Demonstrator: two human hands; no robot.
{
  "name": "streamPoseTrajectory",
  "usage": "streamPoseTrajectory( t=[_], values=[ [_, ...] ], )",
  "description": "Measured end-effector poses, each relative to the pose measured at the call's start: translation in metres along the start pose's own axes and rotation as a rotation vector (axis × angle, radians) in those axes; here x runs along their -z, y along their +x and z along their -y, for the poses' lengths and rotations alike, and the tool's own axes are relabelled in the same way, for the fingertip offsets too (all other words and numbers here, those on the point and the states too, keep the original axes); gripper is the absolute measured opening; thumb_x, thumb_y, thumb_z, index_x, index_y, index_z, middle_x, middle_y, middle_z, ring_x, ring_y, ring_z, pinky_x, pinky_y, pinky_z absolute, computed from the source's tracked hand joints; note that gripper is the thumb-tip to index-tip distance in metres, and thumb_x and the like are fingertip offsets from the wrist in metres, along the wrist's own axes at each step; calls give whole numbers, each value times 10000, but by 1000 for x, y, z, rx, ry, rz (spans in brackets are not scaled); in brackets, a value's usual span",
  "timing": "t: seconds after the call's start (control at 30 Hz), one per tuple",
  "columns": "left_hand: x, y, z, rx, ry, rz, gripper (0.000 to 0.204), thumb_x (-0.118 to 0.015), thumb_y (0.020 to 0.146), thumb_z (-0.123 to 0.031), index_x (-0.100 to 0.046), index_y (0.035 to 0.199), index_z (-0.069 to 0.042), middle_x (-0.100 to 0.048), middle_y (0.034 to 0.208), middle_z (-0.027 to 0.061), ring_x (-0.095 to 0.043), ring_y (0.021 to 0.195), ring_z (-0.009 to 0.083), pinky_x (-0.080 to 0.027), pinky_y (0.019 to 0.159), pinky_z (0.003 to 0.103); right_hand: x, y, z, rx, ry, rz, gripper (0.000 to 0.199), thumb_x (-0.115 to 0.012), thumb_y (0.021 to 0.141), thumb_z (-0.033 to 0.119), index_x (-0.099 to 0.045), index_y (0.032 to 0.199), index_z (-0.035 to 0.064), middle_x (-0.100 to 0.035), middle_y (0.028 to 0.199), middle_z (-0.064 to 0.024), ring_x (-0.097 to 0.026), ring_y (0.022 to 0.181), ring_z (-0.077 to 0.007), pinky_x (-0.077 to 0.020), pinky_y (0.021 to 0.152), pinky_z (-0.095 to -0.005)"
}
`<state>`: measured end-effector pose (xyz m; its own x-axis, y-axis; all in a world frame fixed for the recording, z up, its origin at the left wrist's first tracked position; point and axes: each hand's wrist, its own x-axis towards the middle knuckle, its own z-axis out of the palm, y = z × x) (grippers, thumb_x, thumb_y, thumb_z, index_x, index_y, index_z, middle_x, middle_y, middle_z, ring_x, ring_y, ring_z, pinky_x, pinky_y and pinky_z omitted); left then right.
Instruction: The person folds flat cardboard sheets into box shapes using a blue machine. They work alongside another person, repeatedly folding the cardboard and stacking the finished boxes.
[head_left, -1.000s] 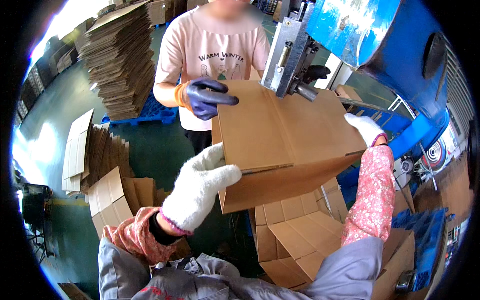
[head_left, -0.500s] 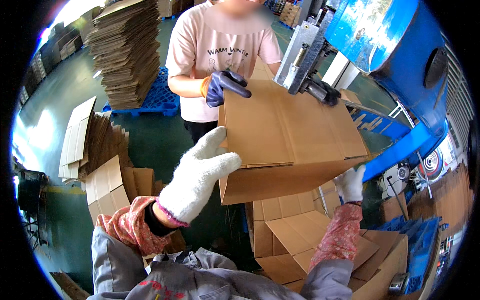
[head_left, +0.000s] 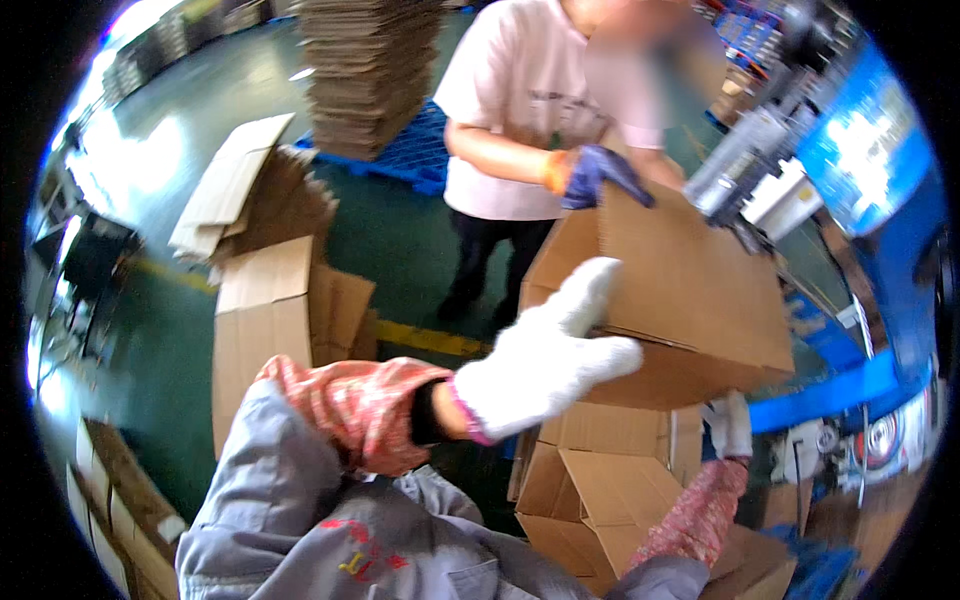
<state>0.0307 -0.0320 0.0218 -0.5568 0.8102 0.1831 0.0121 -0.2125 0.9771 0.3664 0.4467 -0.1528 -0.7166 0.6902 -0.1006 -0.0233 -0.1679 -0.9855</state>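
Observation:
A brown cardboard box [head_left: 700, 290] is held up in front of me, its top flaps folded down and its near side facing me. My left hand [head_left: 545, 365], in a white knit glove, is at the box's near left corner, thumb and fingers spread around the edge. Lower down, my right hand [head_left: 728, 425], also in a white glove, holds the near right bottom edge; its fingers are partly hidden. Across the box, a co-worker's dark-gloved hand [head_left: 600, 178] rests at the far left top edge. A metal machine head [head_left: 745, 165] stands at the box's far right side.
Open cardboard boxes [head_left: 610, 480] lie below the held box. To the left are leaning flattened cartons [head_left: 262, 315] and a tall cardboard stack [head_left: 370, 70] on a blue pallet [head_left: 415, 150]. A blue machine arm [head_left: 825, 395] runs along the right. The co-worker [head_left: 545, 110] stands opposite.
My view has turned to the left, so the box, co-worker and machine sit farther right in it. Both my hands stay at the box. My left hand reaches slightly farther over its corner.

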Motion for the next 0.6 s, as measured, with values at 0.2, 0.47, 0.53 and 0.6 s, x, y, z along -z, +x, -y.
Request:
streamPoseTrajectory(
  t=[0.2, 0.47, 0.53, 0.6],
  values=[
    [-3, -4, 8, -73, 165, 43, 793, -658, 909, -381, -362, 1538, 1, -498, 1498, 257, -463, 1412, 365, -357, 1168, 396, -61, -16, 9, -15, 23, 59, 678, -687, 941, 455, -446, 1488, 136, -482, 1529, -74, -430, 1413, -286, -332, 1154, -531],
    [-3, -4, 2, -21, 83, 82, 697, -659, 873, -335, -478, 1454, 3, -571, 1415, 245, -541, 1332, 347, -405, 1130, 391, -34, -12, 8, -19, -6, 17, 759, -597, 991, 513, -302, 1587, 147, -315, 1645, -101, -277, 1519, -291, -236, 1194, -542],
    [-1, -3, 5, -29, 84, 91, 678, -660, 874, -328, -491, 1445, -3, -580, 1403, 236, -547, 1323, 348, -410, 1127, 395, -39, -9, 7, -21, -4, 2, 752, -577, 1002, 521, -293, 1593, 152, -305, 1651, -105, -264, 1527, -288, -231, 1199, -538],
    [5, -9, 2, -35, 80, 56, 660, -661, 879, -320, -500, 1439, -11, -586, 1392, 228, -548, 1319, 349, -412, 1126, 396, -53, -10, 8, -45, 25, 18, 748, -562, 1010, 523, -283, 1599, 157, -292, 1658, -108, -249, 1533, -287, -223, 1206, -535]
  ],
)
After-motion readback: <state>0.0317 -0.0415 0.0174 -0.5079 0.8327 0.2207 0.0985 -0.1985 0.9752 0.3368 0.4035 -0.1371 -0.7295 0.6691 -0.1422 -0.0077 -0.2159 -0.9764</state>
